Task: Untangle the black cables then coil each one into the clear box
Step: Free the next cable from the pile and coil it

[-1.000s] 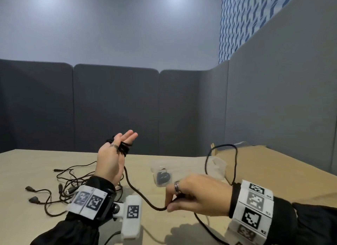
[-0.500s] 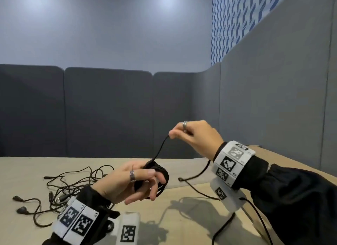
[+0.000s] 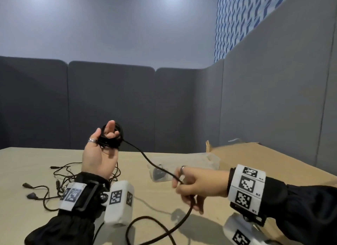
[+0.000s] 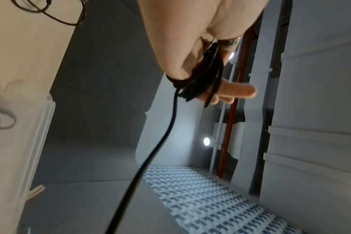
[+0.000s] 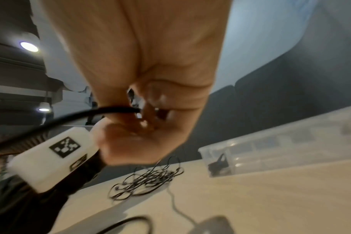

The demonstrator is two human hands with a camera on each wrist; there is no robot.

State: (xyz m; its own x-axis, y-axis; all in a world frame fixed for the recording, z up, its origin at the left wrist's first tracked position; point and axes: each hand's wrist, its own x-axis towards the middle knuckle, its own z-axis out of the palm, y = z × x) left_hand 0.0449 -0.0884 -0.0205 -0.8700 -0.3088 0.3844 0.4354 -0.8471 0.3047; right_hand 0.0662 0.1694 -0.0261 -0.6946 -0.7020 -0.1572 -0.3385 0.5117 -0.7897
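Note:
My left hand [image 3: 107, 137] is raised above the table, palm toward me. A coil of black cable [image 3: 109, 144] is wound round its fingers. In the left wrist view the thumb presses on that coil [image 4: 198, 83]. From the coil the cable [image 3: 145, 157] slants down to my right hand [image 3: 184, 188], which grips it low over the table. The right wrist view shows the cable [image 5: 90, 113] entering the closed fingers. Below the right hand the slack [image 3: 164, 233] loops over the table's front edge. The clear box [image 3: 209, 159] lies behind the right hand with one coiled cable [image 3: 160, 173] inside.
A tangle of thin black cables [image 3: 63, 177] with loose plugs lies on the table at the left, behind my left wrist. A cardboard sheet [image 3: 255, 153] lies at the right rear. Grey partition panels [image 3: 109, 106] close in the back and right sides.
My right hand has dropped from above the coil to table height and grips the cable farther along. My left hand has risen with the coil, palm turned toward me.

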